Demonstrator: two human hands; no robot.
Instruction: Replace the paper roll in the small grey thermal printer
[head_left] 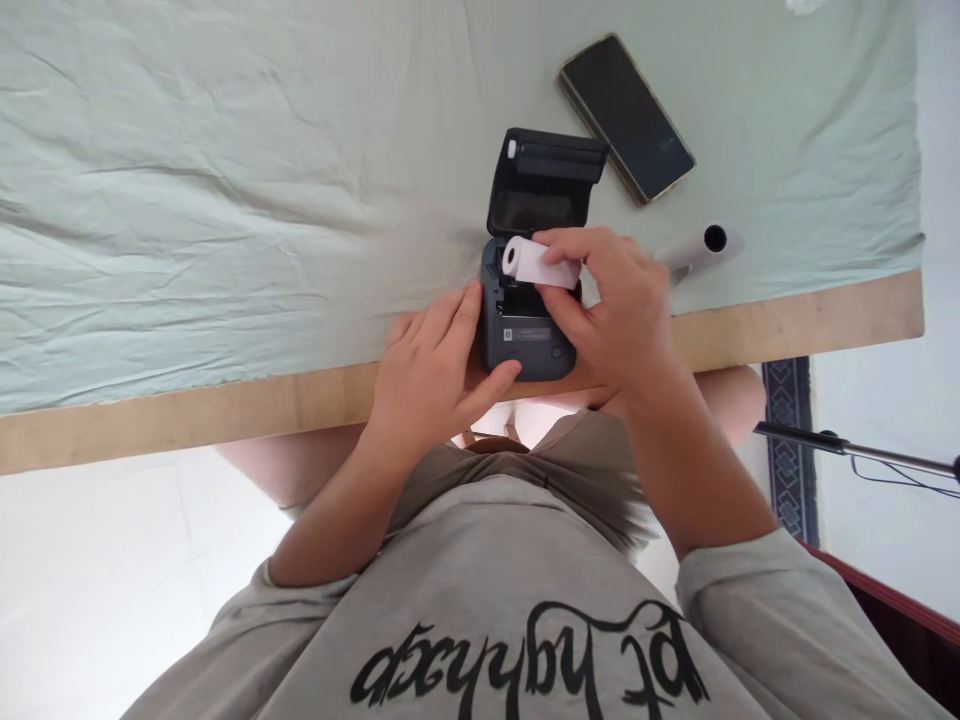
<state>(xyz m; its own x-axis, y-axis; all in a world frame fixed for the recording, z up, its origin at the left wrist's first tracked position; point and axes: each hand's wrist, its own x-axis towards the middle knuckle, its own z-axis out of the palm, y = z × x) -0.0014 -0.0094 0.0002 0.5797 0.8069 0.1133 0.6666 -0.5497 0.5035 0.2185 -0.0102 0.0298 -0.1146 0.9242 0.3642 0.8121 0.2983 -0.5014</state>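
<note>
A small dark printer (pixel 531 352) stands at the table's front edge with its black lid (pixel 541 185) raised. Between the thumb and fingers of my right hand (pixel 619 300) is a small white paper roll (pixel 540 264), held over the open compartment and partly covering it. My left hand (pixel 435 370) rests against the printer's left side, its fingers stretched out and the thumb near the front left corner; it grips nothing.
Beyond the lid, to the right, lies a black phone (pixel 630 118). Another white roll with a dark core (pixel 697 252) is right of my right hand. The green cloth (pixel 225 200) is wrinkled, and a wooden edge (pixel 300 403) runs along the front.
</note>
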